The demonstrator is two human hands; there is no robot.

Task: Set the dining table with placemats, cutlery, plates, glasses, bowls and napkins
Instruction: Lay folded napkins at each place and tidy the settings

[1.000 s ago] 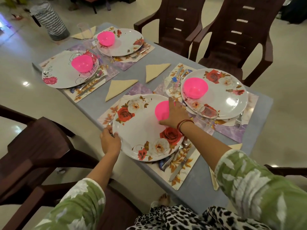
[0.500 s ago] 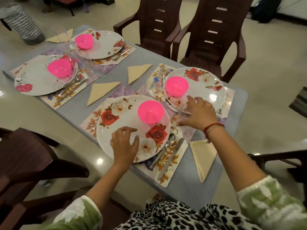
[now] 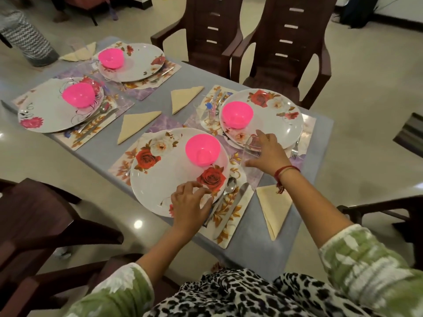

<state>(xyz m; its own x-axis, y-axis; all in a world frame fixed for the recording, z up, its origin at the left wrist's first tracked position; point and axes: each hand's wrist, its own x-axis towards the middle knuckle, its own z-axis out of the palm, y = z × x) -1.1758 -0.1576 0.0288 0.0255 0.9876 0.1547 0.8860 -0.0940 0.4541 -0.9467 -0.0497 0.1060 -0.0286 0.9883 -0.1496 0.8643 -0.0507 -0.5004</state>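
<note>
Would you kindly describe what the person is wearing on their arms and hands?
The left sleeve and right sleeve are loose fabric in a mottled green and white print, leaving the forearms bare. A red thread bracelet with a hanging end circles the right wrist. The left hand seems to bear a thin ring.

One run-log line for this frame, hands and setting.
right hand grips glass | left hand at near plate rim | pink bowl on that plate
</note>
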